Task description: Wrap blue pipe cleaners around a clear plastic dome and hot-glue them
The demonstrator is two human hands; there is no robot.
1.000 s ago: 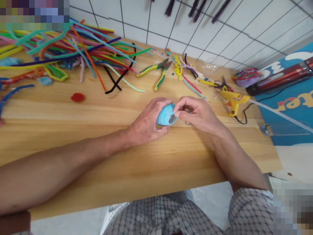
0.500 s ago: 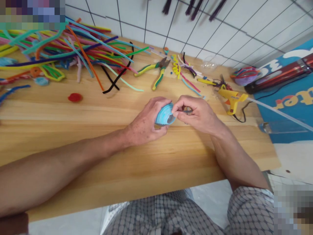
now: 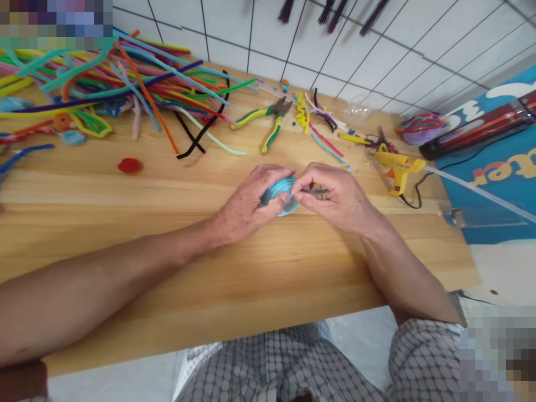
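A light blue coiled piece (image 3: 274, 190), rounded and ringed like wound pipe cleaner, is gripped by my left hand (image 3: 242, 209). The fingers wrap over its far side and the thumb presses across its near face. A greyish round opening or end shows on its right. My right hand (image 3: 341, 198) is closed in a pinch, thumb and forefinger tips touching the piece's right rim. Out of that pinch runs a thin bluish strand (image 3: 320, 191), likely a pipe cleaner end, under the palm. Its join with the coil is hidden by the fingertips.
Colourful pipe cleaners (image 3: 138, 84) heap at the back left. A red disc (image 3: 129, 165) lies in front. Pliers (image 3: 274, 128) and a yellow pipe cleaner spiral (image 3: 302, 114) lie beyond my hands. Rightward stand a yellow glue gun (image 3: 397, 167) with a cord and a red cylinder (image 3: 481, 127).
My left thumb has moved up from below the coil onto its near face. The coil has turned slightly. My right hand keeps its pinch at nearly the same place.
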